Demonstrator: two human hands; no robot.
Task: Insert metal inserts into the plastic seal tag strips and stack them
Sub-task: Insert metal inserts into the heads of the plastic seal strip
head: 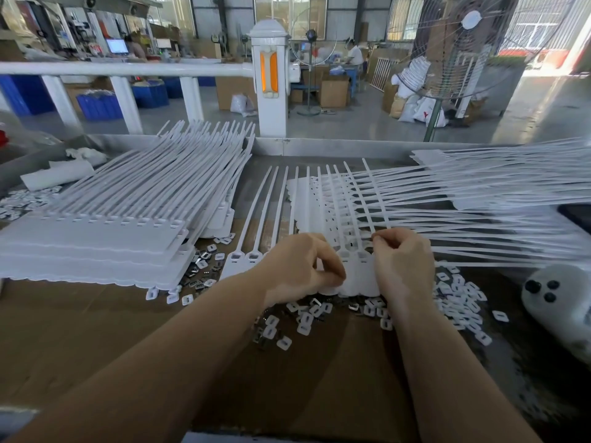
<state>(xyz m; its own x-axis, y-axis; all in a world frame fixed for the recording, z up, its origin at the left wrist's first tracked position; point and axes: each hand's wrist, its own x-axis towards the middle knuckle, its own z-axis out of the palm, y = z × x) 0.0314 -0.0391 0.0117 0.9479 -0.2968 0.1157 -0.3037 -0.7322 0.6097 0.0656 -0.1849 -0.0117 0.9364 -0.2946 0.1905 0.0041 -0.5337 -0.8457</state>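
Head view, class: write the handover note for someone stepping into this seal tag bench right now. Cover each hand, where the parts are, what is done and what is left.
Left hand: fingers curled at the near edge of the working strip; what it pinches is hidden.
Right hand: fingertips pinched at the strip's slots; any insert is too small to see.
Parts: loose inserts scattered on the cardboard below the hands and to their right.
Done: a stack of strips lies at left.
Left: more strips fan out at right; the working strip is not yet stacked.
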